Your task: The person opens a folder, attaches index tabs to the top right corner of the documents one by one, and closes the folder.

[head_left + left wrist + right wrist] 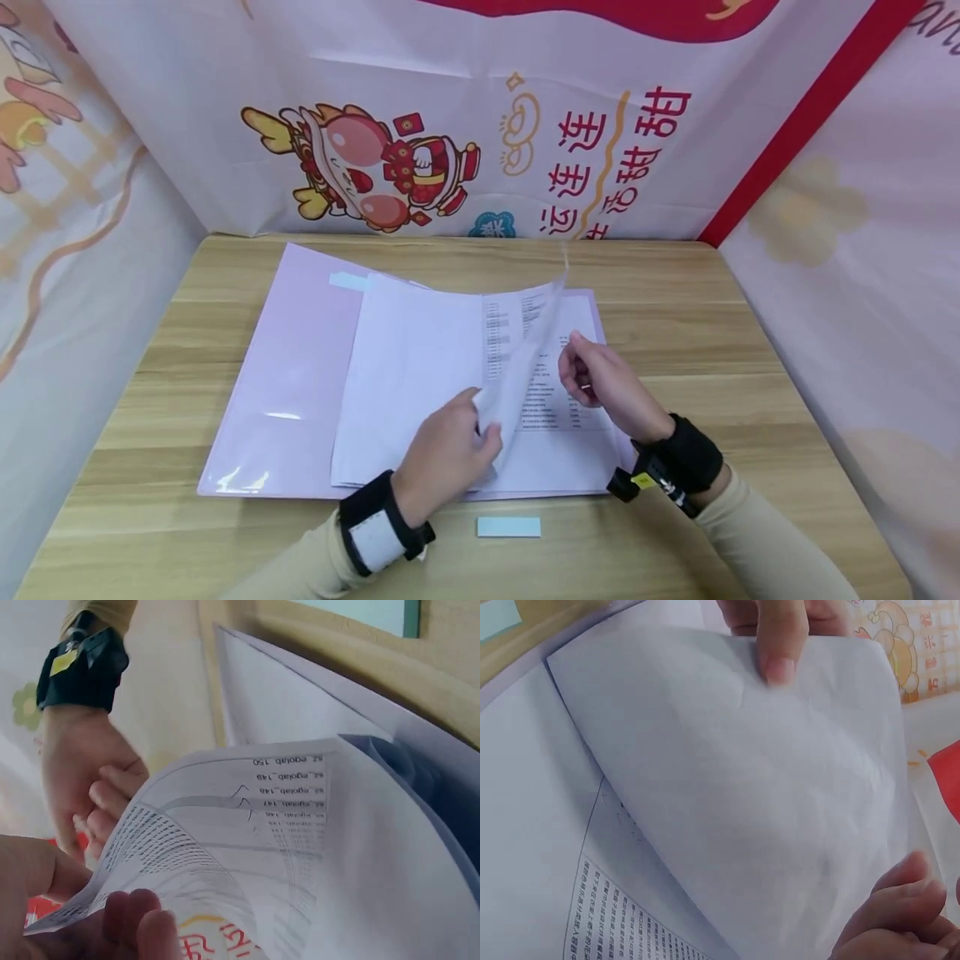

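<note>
A lilac folder [285,367] lies spread open on the table, with a stack of white sheets [408,367] on its left and a printed page [566,454] on its right. Between them a printed sheet [513,392] stands raised and curved. My left hand [450,458] pinches this sheet near its lower edge, thumb on one face and fingers on the other; the right wrist view shows the left thumb [781,652] on its blank side. Over the right page hovers my right hand [611,383], fingers loosely curled and holding nothing, beside the raised sheet.
A pale blue strip [508,527] lies on the wooden table [675,333] in front of the folder. Another light blue tab [348,281] shows at the top of the left cover. Printed cloth [420,67] hangs behind the table and at both sides.
</note>
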A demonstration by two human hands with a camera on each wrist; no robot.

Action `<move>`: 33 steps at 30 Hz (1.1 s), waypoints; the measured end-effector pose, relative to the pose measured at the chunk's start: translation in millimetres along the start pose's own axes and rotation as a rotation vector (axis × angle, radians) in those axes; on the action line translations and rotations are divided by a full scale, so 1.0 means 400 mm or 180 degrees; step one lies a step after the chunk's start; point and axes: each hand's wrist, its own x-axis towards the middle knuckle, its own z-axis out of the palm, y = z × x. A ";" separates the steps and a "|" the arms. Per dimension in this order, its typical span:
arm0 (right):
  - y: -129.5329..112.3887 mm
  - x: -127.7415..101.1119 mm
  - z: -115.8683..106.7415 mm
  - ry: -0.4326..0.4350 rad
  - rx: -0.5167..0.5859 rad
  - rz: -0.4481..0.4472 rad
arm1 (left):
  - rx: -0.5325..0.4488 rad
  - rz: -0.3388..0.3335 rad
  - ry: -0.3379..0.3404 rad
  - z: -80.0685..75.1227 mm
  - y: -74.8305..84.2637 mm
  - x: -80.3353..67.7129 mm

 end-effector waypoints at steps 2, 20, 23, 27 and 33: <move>0.000 0.012 -0.001 0.0002 -0.0022 -0.0014 | 0.0038 -0.0037 0.0226 -0.017 -0.012 -0.013; -0.021 0.202 0.093 0.0021 -0.1255 0.0299 | -0.0796 -0.0398 0.0694 -0.089 -0.068 -0.122; -0.026 0.223 0.121 0.0006 -0.1382 0.0286 | -0.0785 -0.0398 0.0862 -0.095 -0.083 -0.141; -0.028 0.245 0.161 -0.0009 -0.1568 0.0130 | -0.0851 -0.0429 0.1011 -0.107 -0.102 -0.168; -0.014 0.279 0.217 -0.0137 -0.1891 -0.0079 | -0.0450 -0.0643 0.1182 -0.117 -0.133 -0.205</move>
